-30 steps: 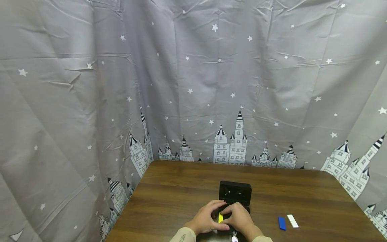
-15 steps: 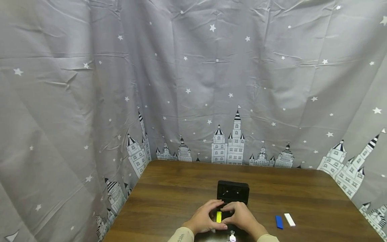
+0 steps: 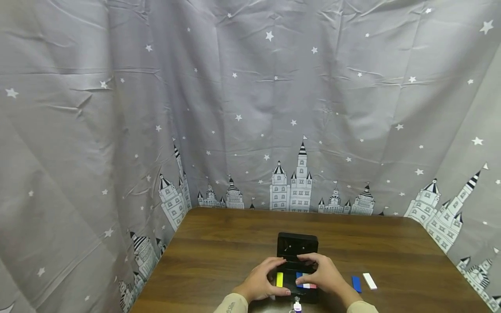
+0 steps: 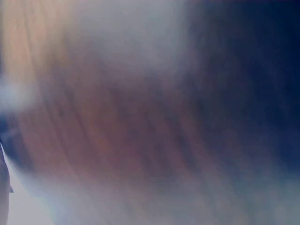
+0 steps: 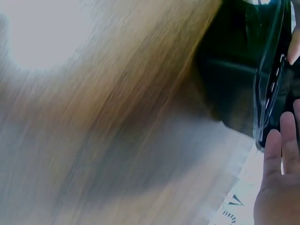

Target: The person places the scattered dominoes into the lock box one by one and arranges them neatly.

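Note:
An open black case lies near the table's front, its lid standing up at the back. My left hand grips its left end, thumb at the front and fingers at the back. Beside that hand lies a yellow block inside the case. My right hand arches over the right half, thumb and fingers well apart, above a row of blue, white and red blocks that it partly covers. In the right wrist view, its extended fingers reach the case edge.
A blue block and a white block lie on the wooden table to the right. A small metal clasp with a white and purple tag is at the case's front. A grey curtain hangs behind. The left wrist view is blurred.
My right hand has moved right, away from the yellow block and over the blue, white and red row, uncovering part of it. The left hand keeps its place on the case.

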### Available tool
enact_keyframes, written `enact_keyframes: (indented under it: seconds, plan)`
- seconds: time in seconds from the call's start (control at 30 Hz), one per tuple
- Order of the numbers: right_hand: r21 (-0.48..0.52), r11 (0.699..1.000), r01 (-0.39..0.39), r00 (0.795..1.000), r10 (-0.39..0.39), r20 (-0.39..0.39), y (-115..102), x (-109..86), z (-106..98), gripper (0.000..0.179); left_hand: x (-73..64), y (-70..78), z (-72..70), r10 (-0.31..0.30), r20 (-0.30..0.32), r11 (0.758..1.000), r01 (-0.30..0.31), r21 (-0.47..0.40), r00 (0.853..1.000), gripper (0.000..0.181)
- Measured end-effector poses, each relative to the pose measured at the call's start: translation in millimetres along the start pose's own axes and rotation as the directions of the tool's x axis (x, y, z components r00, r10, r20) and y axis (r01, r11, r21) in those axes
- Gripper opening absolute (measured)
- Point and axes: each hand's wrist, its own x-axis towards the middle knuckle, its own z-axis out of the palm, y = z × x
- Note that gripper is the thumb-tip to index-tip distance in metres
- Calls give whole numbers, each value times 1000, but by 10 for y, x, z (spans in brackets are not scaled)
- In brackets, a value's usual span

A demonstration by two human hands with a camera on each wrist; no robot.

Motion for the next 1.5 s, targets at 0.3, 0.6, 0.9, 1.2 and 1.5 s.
enact_keyframes:
  seconds: [0.3, 0.6, 0.9, 1.2, 1.5]
  plan:
    - [-14, 999, -52, 998, 52, -22, 70, -82, -175, 56, 13, -14, 3, -23, 1, 1000, 23, -17, 1000, 78]
    - [-86, 991, -102, 994, 97, -59, 194, -190, -344, 59, 7, 16, 5, -50, -2, 998, 50, -25, 999, 79]
    - [-107, 985, -134, 991, 131, -42, 342, -311, -474, 70, 5, -20, 10, -29, -1, 999, 29, -35, 1000, 81]
    - [-129, 973, -190, 982, 189, -25, 515, -489, -679, 75, 10, -17, 23, -35, -1, 999, 35, -40, 999, 80]
    - [-158, 965, -210, 978, 205, -48, 596, -621, -864, 76, -4, 28, 4, -55, 3, 997, 55, -53, 998, 78]
